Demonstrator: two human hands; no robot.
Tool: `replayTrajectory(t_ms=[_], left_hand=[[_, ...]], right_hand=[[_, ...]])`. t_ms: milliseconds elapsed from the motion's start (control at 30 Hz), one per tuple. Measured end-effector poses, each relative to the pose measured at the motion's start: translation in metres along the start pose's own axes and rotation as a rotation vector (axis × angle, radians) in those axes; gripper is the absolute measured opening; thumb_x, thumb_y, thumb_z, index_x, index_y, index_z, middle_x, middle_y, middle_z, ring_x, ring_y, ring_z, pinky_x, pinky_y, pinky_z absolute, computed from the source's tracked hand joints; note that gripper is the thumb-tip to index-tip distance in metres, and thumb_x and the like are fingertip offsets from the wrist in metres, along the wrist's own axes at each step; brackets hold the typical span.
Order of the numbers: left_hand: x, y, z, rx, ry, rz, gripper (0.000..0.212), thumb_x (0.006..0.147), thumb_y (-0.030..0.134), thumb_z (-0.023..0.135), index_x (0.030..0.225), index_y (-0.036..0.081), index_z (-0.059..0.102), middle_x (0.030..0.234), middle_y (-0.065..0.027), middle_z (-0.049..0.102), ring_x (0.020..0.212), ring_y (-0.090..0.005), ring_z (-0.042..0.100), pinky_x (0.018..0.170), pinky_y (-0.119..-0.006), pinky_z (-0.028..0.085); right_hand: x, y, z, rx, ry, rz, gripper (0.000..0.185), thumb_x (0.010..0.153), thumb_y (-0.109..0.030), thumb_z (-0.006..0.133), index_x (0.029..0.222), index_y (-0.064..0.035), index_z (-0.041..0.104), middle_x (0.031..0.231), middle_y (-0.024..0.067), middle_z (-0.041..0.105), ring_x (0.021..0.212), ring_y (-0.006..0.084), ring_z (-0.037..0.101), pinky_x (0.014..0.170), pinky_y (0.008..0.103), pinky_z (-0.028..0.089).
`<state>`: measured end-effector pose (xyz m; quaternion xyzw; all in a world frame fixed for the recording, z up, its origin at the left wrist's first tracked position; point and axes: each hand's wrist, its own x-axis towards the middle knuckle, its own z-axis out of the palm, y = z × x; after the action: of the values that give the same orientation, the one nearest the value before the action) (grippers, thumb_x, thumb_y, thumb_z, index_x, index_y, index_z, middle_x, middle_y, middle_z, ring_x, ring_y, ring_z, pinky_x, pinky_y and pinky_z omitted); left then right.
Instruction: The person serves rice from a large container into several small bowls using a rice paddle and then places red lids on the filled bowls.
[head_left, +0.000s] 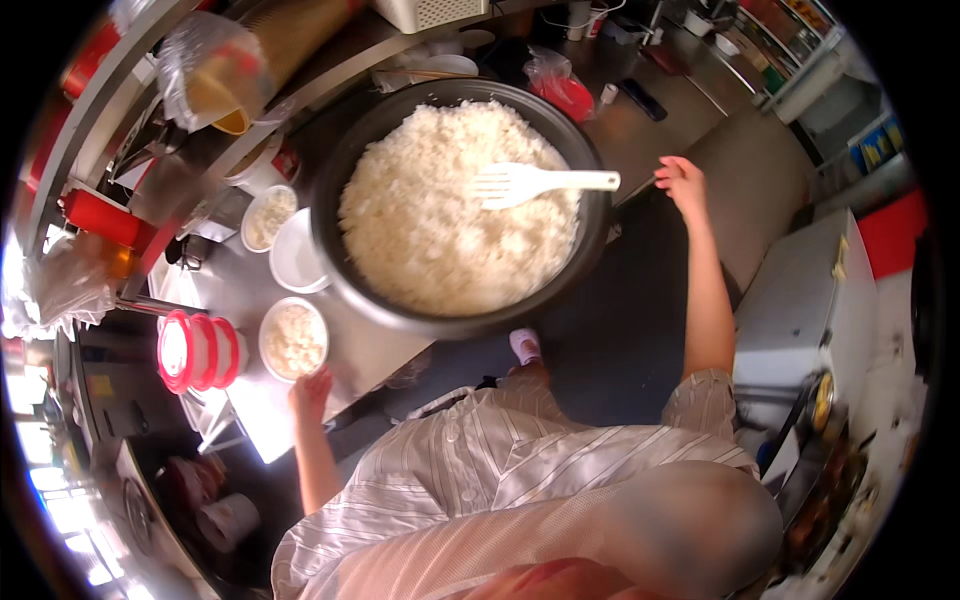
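A large dark rice-cooker pot (596, 232) full of cooked white rice (450, 232) stands before me. On the rice lies a white fork-ended rice paddle (529, 184), its handle resting over the pot's right rim. My right hand (683, 185) is held out beyond that handle, apart from it, fingers spread and nothing in them. To the left, my left hand (309, 394) is at the near rim of a white bowl of rice (294, 339); whether its fingers grip the rim is unclear. Beside the pot are an empty-looking white bowl (298, 251) and another bowl of rice (268, 217).
Red-rimmed round containers (201, 351) stand at the left on the steel worktable (375, 337). Above it runs a shelf rail (214, 169) with a plastic bag (214, 71). A red plastic bag (562, 94) lies behind the pot. A pale chest-like cabinet (791, 292) stands at my right.
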<state>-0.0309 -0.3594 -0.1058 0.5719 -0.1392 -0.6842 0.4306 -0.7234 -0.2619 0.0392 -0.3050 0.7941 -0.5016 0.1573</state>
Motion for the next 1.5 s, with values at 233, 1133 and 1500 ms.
replayTrajectory(t_ms=[233, 1133, 1500], left_hand=[[-0.034, -0.029, 0.044, -0.096, 0.196, 0.002, 0.037, 0.083, 0.014, 0.039, 0.111, -0.010, 0.037, 0.105, -0.0235, 0.050, 0.095, -0.0314, 0.052, 0.081, -0.035, 0.045], [-0.122, -0.124, 0.122, -0.158, 0.611, -0.069, 0.018, 0.084, 0.022, 0.048, 0.090, 0.004, 0.048, 0.074, -0.0063, 0.055, 0.068, -0.0214, 0.055, 0.063, -0.031, 0.048], [-0.117, -0.144, 0.102, -0.160, 0.539, -0.087, 0.033, 0.084, 0.020, 0.045, 0.108, -0.003, 0.041, 0.089, -0.0172, 0.055, 0.076, -0.0273, 0.058, 0.066, -0.034, 0.049]], right_hand=[[0.179, -0.009, 0.119, 0.010, -0.422, -0.321, 0.020, 0.086, -0.013, 0.042, 0.098, -0.0049, 0.056, 0.082, 0.0061, 0.061, 0.069, 0.0111, 0.057, 0.061, 0.0235, 0.045], [0.359, 0.054, 0.210, -0.888, -0.336, -0.046, 0.033, 0.079, -0.018, 0.038, 0.099, -0.0027, 0.059, 0.104, 0.0199, 0.054, 0.101, 0.0310, 0.051, 0.085, 0.0367, 0.041], [0.365, 0.073, 0.187, -0.918, -0.301, 0.029, 0.029, 0.079, -0.012, 0.039, 0.099, -0.0030, 0.059, 0.108, 0.0210, 0.052, 0.103, 0.0331, 0.050, 0.085, 0.0400, 0.041]])
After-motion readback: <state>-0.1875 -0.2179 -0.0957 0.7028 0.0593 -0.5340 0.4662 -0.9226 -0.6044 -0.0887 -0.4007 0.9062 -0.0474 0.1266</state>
